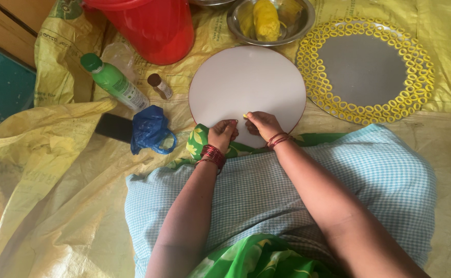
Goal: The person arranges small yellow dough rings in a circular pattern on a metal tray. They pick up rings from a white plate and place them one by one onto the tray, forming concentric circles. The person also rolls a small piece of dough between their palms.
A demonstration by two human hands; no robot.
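Observation:
My left hand (223, 134) and my right hand (262, 124) meet at the near edge of a round white board (246, 82). The fingers of both hands are curled. The right hand's fingertips pinch a small bit of yellow dough (245, 116) against the board. Red bangles circle both wrists. Beyond the board a steel bowl (297, 28) holds a lump of yellow dough (265, 19). To the right lies a round steel plate (364, 67) whose rim is ringed with several small yellow dough loops.
A red bucket (156, 25) stands at the back left. A green bottle (115, 82), a small brown-capped bottle (160, 86) and a blue plastic bag (151, 129) lie left of the board. Yellow sacking (55, 180) covers the floor. A blue checked cloth (369, 175) covers my lap.

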